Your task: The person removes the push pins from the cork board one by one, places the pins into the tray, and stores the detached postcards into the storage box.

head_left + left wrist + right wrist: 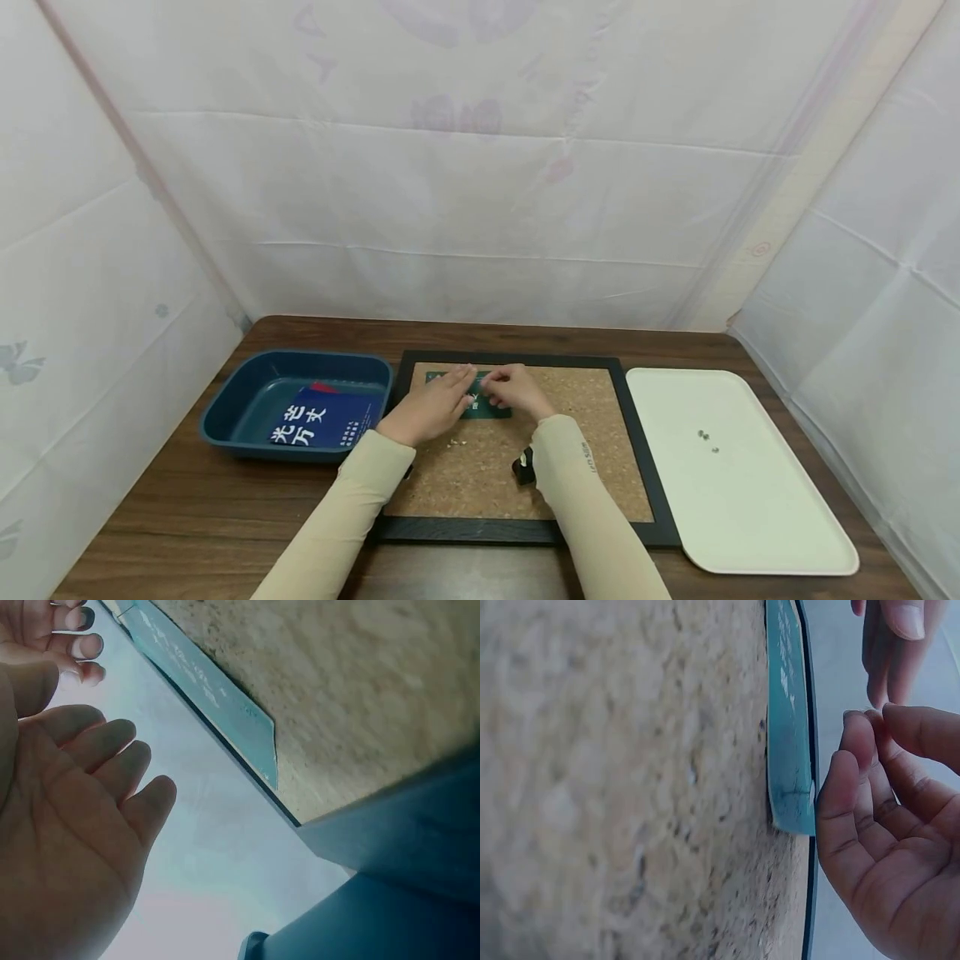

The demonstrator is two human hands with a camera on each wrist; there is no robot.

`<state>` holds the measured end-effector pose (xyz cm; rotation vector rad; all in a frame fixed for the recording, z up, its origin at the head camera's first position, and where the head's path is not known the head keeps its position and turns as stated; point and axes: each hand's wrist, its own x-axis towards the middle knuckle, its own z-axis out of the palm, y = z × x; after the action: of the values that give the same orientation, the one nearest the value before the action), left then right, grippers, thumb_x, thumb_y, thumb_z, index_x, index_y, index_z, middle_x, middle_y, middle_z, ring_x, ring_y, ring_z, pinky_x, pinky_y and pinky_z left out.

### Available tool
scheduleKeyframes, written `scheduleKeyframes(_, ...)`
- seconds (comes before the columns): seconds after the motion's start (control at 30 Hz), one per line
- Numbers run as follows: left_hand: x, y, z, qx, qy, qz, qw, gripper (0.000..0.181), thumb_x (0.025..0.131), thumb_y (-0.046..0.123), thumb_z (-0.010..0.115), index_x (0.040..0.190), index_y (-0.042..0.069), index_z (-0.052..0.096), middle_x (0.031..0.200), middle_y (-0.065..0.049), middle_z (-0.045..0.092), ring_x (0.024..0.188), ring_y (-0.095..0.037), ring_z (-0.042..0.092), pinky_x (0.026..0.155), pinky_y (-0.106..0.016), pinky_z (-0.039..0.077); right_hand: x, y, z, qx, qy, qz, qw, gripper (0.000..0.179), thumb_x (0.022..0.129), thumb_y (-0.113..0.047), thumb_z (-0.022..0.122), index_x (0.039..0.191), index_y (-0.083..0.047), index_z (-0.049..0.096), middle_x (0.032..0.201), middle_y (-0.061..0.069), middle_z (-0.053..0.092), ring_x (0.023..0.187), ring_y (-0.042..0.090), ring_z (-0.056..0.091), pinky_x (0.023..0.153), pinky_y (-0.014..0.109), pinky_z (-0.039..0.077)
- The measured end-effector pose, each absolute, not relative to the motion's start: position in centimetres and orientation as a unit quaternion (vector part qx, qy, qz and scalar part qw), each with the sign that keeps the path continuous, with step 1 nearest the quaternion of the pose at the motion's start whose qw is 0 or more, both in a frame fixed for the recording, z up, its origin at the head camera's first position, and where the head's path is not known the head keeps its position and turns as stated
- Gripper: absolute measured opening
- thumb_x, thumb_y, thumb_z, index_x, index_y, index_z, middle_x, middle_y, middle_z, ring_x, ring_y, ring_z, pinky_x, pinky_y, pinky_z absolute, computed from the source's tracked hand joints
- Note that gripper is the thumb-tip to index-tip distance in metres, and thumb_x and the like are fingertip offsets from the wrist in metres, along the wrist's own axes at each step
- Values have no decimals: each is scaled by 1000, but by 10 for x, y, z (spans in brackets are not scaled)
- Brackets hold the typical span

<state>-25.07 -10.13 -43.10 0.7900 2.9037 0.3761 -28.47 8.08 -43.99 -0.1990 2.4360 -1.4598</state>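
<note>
A dark green card (491, 412) with white lettering lies near the far edge of a cork board (585, 450). My left hand (431, 410) is over the card's left part, its fingers straight and close together. In the left wrist view its palm (67, 832) shows nothing held. From the right, my right hand (519, 392) reaches over the card. Its thumb and forefinger meet at the tips around a tiny pale piece, mostly hidden, in the right wrist view, where the card (789, 750) appears beside the hand. Small clear bits (456, 442) lie on the cork nearer me.
A blue basin (225, 425) at left holds a dark blue printed booklet (326, 417) with a bit of red behind it. To the right, a cream tray (757, 500) carries several small metallic pieces (703, 435). The board has a black frame (480, 528). White sheeting surrounds the wooden table.
</note>
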Motion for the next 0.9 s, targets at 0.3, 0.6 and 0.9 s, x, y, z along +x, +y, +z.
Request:
scheduleKeyframes(0.3, -253, -95, -433, 253, 954, 124, 106, 53, 105, 32, 37, 152, 8, 27, 160, -10, 23, 147, -25, 22, 117, -47, 27, -286, 90, -444, -50, 856, -491, 153, 21, 96, -17, 57, 102, -1, 70, 85, 9, 68, 69, 12, 61, 65, 26, 56)
scheduleKeyframes(0.6, -257, -91, -439, 233, 956, 107, 139, 53, 106, 34, 33, 153, 11, 25, 161, -7, 19, 148, -22, 21, 118, -45, 26, -286, 97, -445, -41, 851, -502, 147, 21, 94, -12, 57, 103, 1, 70, 87, 11, 68, 69, 12, 61, 64, 26, 56)
scheduleKeyframes(0.9, -257, -87, -436, 210, 955, 108, 180, 52, 106, 33, 34, 152, 11, 28, 160, -7, 20, 148, -23, 21, 119, -44, 25, -287, 99, -445, -34, 855, -495, 154, 19, 96, -13, 56, 100, -1, 70, 84, 8, 67, 66, 11, 59, 61, 25, 55)
